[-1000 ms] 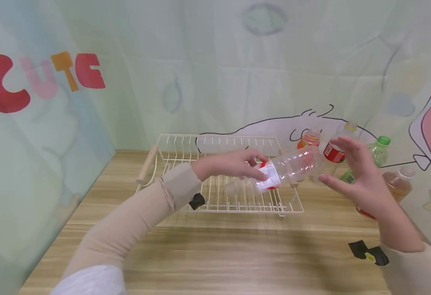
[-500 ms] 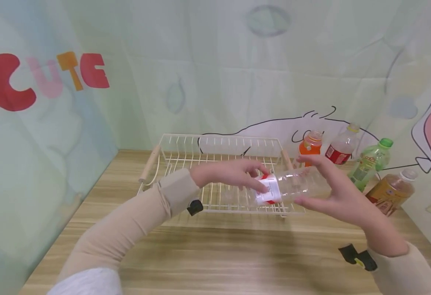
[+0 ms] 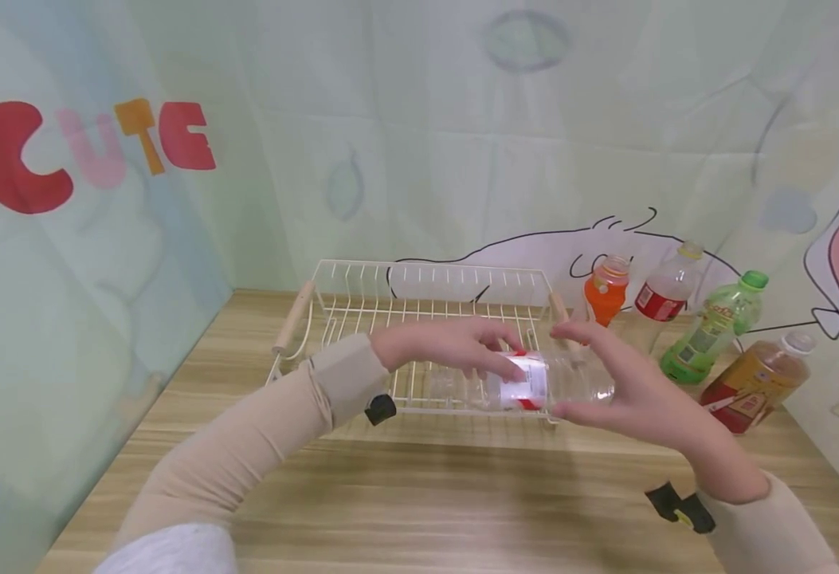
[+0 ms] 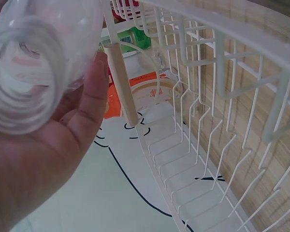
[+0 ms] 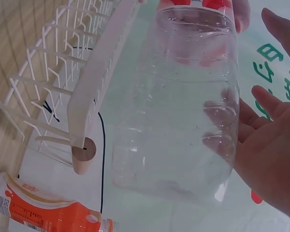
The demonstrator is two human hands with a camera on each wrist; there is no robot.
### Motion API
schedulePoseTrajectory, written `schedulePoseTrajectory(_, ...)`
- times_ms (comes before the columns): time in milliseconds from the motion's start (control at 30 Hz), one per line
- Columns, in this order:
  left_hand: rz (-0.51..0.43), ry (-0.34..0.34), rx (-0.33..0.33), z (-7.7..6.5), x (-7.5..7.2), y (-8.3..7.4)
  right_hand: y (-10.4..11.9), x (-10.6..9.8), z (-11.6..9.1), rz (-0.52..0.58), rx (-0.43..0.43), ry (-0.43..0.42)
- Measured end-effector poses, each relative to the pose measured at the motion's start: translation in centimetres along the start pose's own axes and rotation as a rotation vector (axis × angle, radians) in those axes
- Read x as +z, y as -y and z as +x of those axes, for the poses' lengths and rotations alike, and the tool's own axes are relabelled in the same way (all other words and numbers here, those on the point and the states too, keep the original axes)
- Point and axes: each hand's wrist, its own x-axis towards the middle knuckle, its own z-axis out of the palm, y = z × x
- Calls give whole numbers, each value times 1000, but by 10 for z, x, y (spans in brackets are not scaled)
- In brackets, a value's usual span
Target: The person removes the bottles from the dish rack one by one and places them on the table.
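A clear plastic bottle (image 3: 523, 384) with a white and red label lies sideways in the air over the front of a white wire rack (image 3: 433, 263). Its open neck points left, its base right. My left hand (image 3: 448, 347) grips it around the label; in the left wrist view the bottle mouth (image 4: 26, 77) faces the camera. At the base end is my right hand (image 3: 637, 395), thumb and fingers spread apart on either side. The right wrist view shows its fingertips through the clear wall of the bottle (image 5: 179, 111).
To the right stand several drink bottles: an orange one (image 3: 605, 295), one with a red label (image 3: 661, 301), a green one (image 3: 706, 335) and an amber one (image 3: 758, 383). Wooden handles (image 3: 294, 317) flank the rack on the wooden table (image 3: 419, 494). Printed curtains hang behind.
The right hand has moved left and down to the bottle's base end. The bottle has turned from tilted to nearly level and come slightly lower, still in the left hand.
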Motion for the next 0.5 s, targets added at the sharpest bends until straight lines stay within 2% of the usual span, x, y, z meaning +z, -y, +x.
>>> schedulePoseTrajectory(133, 2, -6, 6, 2, 2, 0, 0, 5, 1, -29, 23, 36)
schedulePoseTrajectory(333, -14, -6, 28, 4, 5, 0, -1, 11, 2, -50, 9, 87)
schedulePoseTrajectory(500, 1, -21, 14, 5, 7, 0, -2, 13, 2, -69, -4, 98)
